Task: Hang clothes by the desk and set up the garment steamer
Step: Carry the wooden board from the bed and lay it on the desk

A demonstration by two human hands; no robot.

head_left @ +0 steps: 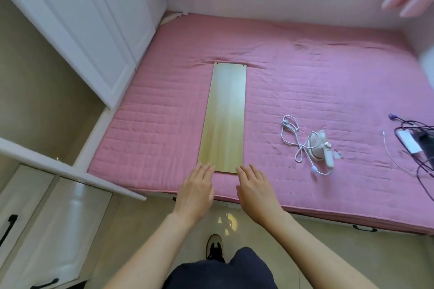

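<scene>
Pink quilted bedding (305,73) carries a long pale wooden board (224,117) lying flat, and the left hand (195,191) and right hand (254,191) are both spread flat and empty at its near end, fingertips at or just touching the edge. Right of the board, well apart, the small white garment steamer (323,150) lies beside its looped cord (294,141). Dark cables (420,145) are cut off at the right edge.
</scene>
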